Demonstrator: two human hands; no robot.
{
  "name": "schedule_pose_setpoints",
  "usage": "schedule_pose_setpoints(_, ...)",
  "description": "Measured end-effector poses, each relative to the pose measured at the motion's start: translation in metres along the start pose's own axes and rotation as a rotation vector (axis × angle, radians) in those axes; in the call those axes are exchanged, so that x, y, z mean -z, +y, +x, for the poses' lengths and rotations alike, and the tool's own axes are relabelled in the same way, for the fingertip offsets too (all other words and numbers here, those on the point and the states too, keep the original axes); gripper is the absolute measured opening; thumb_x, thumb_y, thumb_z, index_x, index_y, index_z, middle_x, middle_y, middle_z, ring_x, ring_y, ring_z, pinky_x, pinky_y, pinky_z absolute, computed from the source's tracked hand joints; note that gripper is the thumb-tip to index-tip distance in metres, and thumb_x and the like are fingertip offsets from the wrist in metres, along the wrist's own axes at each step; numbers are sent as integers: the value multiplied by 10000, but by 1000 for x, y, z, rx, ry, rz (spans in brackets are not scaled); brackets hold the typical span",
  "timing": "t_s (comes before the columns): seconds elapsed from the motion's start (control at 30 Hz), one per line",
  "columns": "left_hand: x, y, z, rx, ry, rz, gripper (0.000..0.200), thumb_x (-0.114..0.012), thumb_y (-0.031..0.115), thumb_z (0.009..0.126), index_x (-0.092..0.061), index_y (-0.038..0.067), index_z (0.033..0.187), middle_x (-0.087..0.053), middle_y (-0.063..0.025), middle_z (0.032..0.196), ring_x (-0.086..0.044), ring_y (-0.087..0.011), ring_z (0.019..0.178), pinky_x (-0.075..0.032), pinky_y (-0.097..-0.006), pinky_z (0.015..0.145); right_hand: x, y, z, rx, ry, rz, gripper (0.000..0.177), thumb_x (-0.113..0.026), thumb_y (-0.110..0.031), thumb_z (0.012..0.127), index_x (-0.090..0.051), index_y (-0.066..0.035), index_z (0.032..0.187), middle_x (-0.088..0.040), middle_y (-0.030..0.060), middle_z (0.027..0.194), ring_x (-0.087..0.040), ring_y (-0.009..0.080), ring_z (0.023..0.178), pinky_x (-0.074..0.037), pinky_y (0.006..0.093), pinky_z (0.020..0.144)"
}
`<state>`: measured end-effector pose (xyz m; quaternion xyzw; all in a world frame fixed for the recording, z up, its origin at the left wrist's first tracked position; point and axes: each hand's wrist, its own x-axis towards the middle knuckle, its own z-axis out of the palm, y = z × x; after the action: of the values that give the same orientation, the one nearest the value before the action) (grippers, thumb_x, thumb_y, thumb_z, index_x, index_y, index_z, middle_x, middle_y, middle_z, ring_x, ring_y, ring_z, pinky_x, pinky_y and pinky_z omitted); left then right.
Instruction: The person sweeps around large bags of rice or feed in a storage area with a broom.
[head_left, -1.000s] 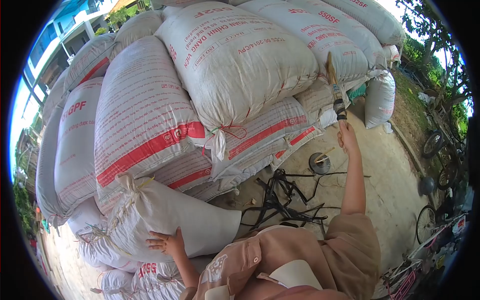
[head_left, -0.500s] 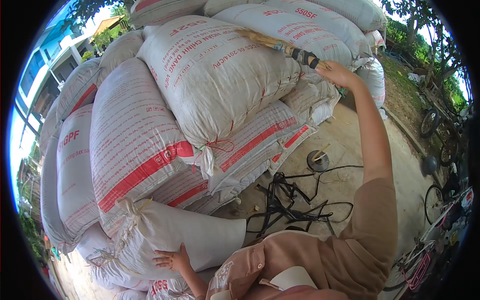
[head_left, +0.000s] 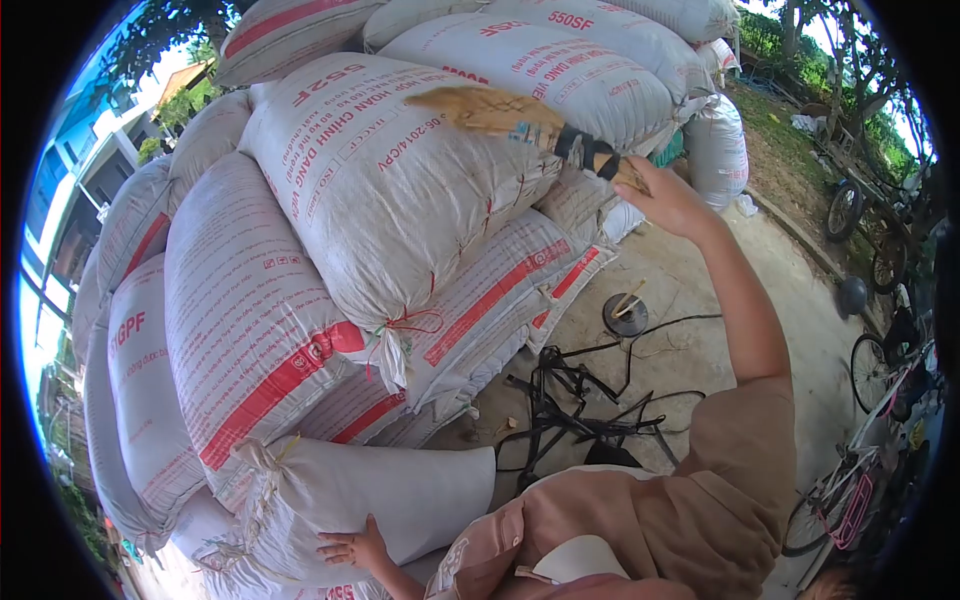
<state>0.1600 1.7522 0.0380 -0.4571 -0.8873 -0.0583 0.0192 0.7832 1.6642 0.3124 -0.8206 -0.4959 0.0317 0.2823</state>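
My right hand (head_left: 664,196) is closed round the handle of a straw hand broom (head_left: 484,112), its dark-wrapped grip beside my fingers. The broom's bristles point left and overlap the upper part of a big white sack (head_left: 400,185) with red lettering, tied with red string at its near corner. Low on the left, my left hand (head_left: 358,548) lies with fingers spread on a plain white sack (head_left: 400,490), whose gathered neck is tied at its left end. Nothing is held in that hand.
Several more printed sacks, such as a red-striped one (head_left: 255,310), are piled around. Tangled black straps (head_left: 575,400) lie on the concrete floor by a round dark disc (head_left: 625,315) with a stick on it. A bicycle (head_left: 850,480) stands at the right.
My right hand has moved left with the broom, whose bristles now show broader over the sack. My left hand stays on the plain sack, and the whole view has shifted slightly.
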Motion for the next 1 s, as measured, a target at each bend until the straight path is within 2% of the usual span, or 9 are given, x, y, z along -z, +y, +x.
schedule_pose_setpoints(0.17, -10, -12, 37, -37, 25, -66, 1008, -665, 424, 718, -3, 91, 1402, 14, -338, 1386, -46, -527, 1266, -206, -537, 1015, -148, 112, -81, -121, -23, 118, 445, -510, -341, 846, -399, -17, 1131, -589, 237, 768, -578, 411, 724, -443, 473, 618)
schedule_pose_setpoints(0.23, 36, 23, 22, -94, 88, -98, 864, -626, 396, 768, -125, 75, 1395, -75, -352, 1372, -98, -524, 1260, -176, -531, 1026, -182, 163, -121, -222, -87, 31, 430, -525, -364, 831, -434, -34, 1091, -591, 223, 746, -581, 405, 711, -451, 469, 615)
schedule_pose_setpoints(0.43, 141, 189, -33, -620, 408, -522, 617, -548, 321, 847, -288, 62, 1344, -232, -248, 1382, -228, -380, 1286, -249, -474, 1014, -138, 225, -157, -172, -231, -41, 449, -593, -383, 779, -486, -52, 1064, -599, 219, 773, -587, 395, 738, -457, 451, 609)
schedule_pose_setpoints(0.53, 177, 288, -77, -961, 452, -756, 563, -532, 273, 861, -311, 66, 1335, -236, -234, 1383, -220, -371, 1293, -245, -460, 1019, -100, 219, -133, -128, -159, 87, 458, -569, -396, 791, -467, -41, 1062, -604, 186, 756, -600, 368, 686, -464, 451, 608)
schedule_pose_setpoints(0.63, 197, 381, -124, -1135, 558, -778, 542, -507, 279, 870, -316, 79, 1336, -230, -208, 1393, -213, -366, 1299, -226, -500, 1015, -76, 230, -90, 60, -56, 527, 408, -551, -378, 818, -469, -31, 1015, -562, 111, 656, -561, 232, 541, -450, 354, 505)
schedule_pose_setpoints(0.7, 197, 430, -148, -1038, 652, -576, 512, -475, 313, 875, -354, 80, 1315, -300, -181, 1369, -247, -353, 1284, -205, -541, 999, -59, 239, -58, -225, -435, 1046, 335, -499, -355, 866, -466, -37, 964, -468, 28, 574, -419, 101, 422, -353, 243, 397)
schedule_pose_setpoints(0.73, 192, 452, -154, -1026, 653, -572, 512, -475, 313, 875, -354, 80, 1315, -300, -181, 1369, -247, -353, 1284, -205, -541, 999, -60, 255, -45, -219, -447, 1043, 335, -499, -355, 866, -466, -37, 964, -468, 28, 574, -419, 101, 422, -353, 243, 397)
schedule_pose_setpoints(0.83, 171, 492, -154, -858, 1039, -438, 527, -456, 449, 842, -417, 146, 1271, -423, -93, 1301, -359, -296, 1227, -260, -520, 951, -101, 322, -13, -391, -209, 1251, 363, -429, -408, 902, -463, -54, 975, -387, -10, 525, -309, 64, 351, -241, 218, 328)
schedule_pose_setpoints(1.0, 167, 493, -152, -880, 1131, -456, 518, -449, 454, 836, -443, 144, 1251, -452, -84, 1277, -410, -283, 1185, -299, -479, 915, -112, 392, -11, -696, 183, 1533, 451, -369, -440, 918, -435, -74, 1173, -328, -28, 495, -270, 54, 346, -211, 210, 327)
